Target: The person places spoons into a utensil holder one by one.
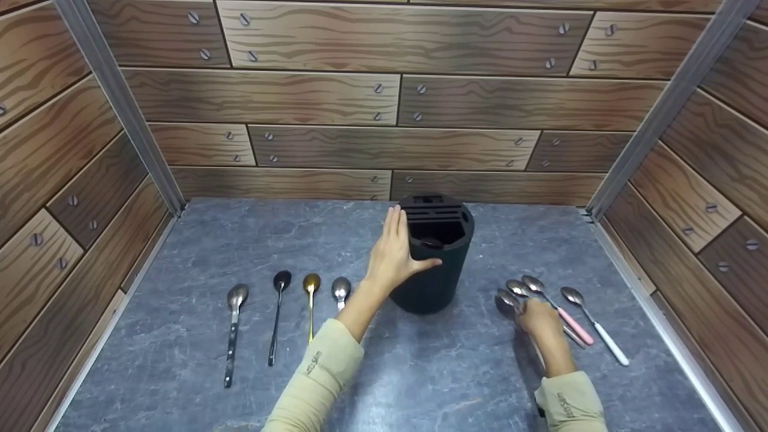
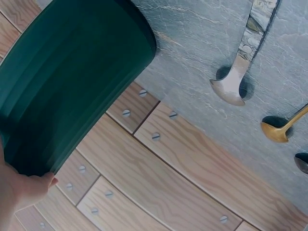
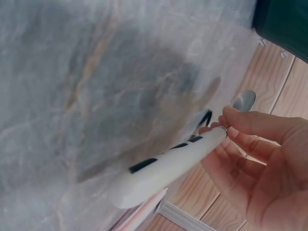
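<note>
A tall dark green utensil holder (image 1: 429, 282) with a slotted black top stands mid-table. My left hand (image 1: 393, 252) lies against its left side near the rim, fingers straight and thumb stretched across the front. In the left wrist view part of that hand (image 2: 24, 192) touches the holder's (image 2: 72, 82) rim end. On the right, my right hand (image 1: 542, 321) pinches a spoon (image 3: 168, 166) with a white, black-marked handle, by the neck just below its bowl. Close to this hand lie a pink-handled spoon (image 1: 575, 326), a white-handled spoon (image 1: 609, 342) and another spoon (image 1: 518, 288), partly hidden by the hand.
Left of the holder lie a spoon with a patterned handle (image 1: 232, 336), a black spoon (image 1: 277, 318), a gold spoon (image 1: 311, 300) and a silver spoon (image 1: 341, 289) partly covered by the left arm. Wood-patterned walls (image 1: 324, 96) enclose the grey marbled table (image 1: 420, 372).
</note>
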Demonstrator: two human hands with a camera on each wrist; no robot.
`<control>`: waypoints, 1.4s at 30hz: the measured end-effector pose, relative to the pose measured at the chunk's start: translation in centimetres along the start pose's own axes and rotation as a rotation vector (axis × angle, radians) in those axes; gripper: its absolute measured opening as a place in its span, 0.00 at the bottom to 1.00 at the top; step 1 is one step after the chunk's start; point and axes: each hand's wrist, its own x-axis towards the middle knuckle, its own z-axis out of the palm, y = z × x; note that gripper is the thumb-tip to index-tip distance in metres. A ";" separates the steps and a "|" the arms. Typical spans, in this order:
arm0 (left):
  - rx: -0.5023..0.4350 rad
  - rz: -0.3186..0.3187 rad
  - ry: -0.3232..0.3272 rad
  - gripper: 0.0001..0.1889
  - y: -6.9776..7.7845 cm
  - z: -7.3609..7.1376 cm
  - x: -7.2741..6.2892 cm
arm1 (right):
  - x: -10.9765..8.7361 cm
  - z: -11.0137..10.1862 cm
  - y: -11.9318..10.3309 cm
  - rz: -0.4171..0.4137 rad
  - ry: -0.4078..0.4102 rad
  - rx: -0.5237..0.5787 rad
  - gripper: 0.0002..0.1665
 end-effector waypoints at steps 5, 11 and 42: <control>0.003 0.006 0.004 0.61 0.0 0.0 0.0 | -0.1 -0.5 -0.4 -0.009 0.025 0.009 0.13; 0.000 0.004 0.004 0.61 0.0 0.0 0.1 | -0.3 -1.0 -0.9 -0.023 0.066 0.027 0.11; -0.036 -0.033 -0.035 0.62 0.1 -0.1 0.2 | -0.3 -3.4 -4.1 -0.032 0.180 0.092 0.06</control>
